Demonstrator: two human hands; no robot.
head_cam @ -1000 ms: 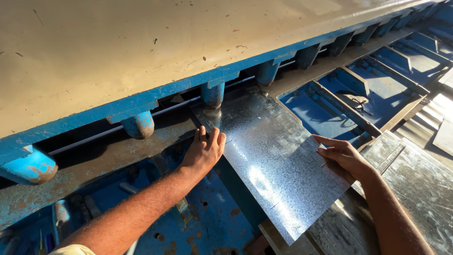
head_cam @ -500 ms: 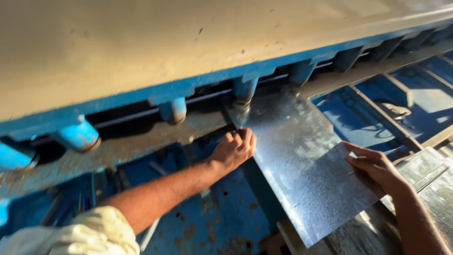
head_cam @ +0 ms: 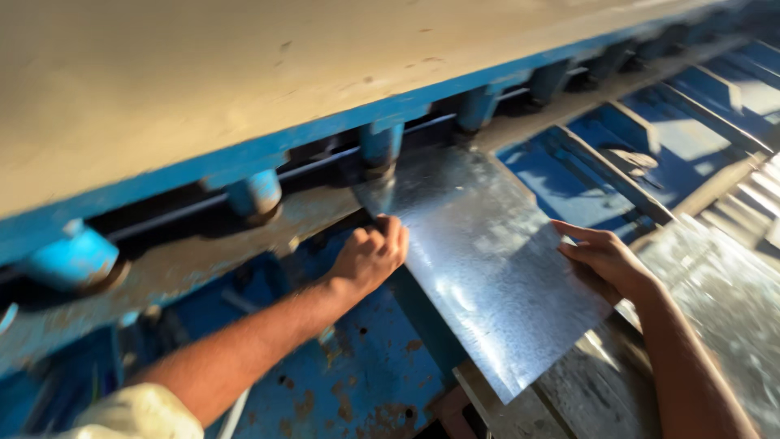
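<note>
A shiny galvanised metal sheet (head_cam: 487, 260) lies on the bed of a blue shearing machine (head_cam: 268, 154), its far end pushed under a round blue hold-down foot (head_cam: 380, 145). My left hand (head_cam: 370, 256) grips the sheet's left edge with curled fingers. My right hand (head_cam: 605, 260) rests flat against the sheet's right edge, fingers stretched along it. The near corner of the sheet hangs out over the bed's front.
A row of blue hold-down feet (head_cam: 253, 193) runs under the machine's long pale beam (head_cam: 203, 73). Blue support arms with gaps between them (head_cam: 650, 154) stretch to the right. More grey sheet metal (head_cam: 723, 301) lies at the right, under my right forearm.
The view has swung right, so the machine slid left in the picture. Both hands stay on the sheet's edges; the left fingers have curled tighter on the left edge.
</note>
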